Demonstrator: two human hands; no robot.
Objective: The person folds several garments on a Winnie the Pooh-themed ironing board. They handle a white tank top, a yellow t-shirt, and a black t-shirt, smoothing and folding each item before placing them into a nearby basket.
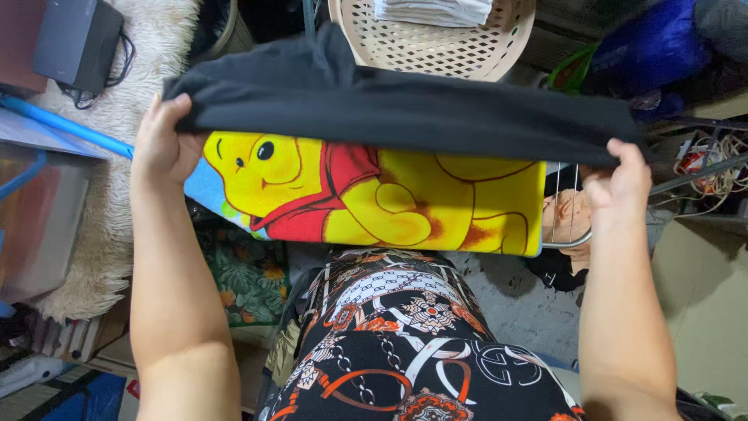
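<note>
Up at 12 o'clock from your lap you've got the black garment (405, 109) stretched wide, held just over a bright cartoon-bear cushion (374, 195) that sits right under it. Your left hand (160, 144) is out at about 10 o'clock, fingers curled over and clamped on the cloth's edge. Your right hand (619, 183) is at roughly 2 o'clock, pinching the opposite end from underneath, so both hands are closed on fabric, none spread.

Honest take on doing this bit well: the top edge sags and bunches near the left grip, with a lump rising by the plastic laundry basket (436, 39) at 12 o'clock. I'd reckon pulling both ends evenly taut would flatten that. Looks like your left grip has more cloth gathered than the right, so matching the two pinches should keep the fold line straight. Keep the cloth level too, since the right end hangs a touch lower.

Watch the wire rack (567, 226) at 3 o'clock, just beside your right wrist; loose fabric could snag there. The fluffy cream rug (117, 117) at 9 o'clock sits near your left arm, and your patterned trousers (397, 343) fill the 6 o'clock spot.
</note>
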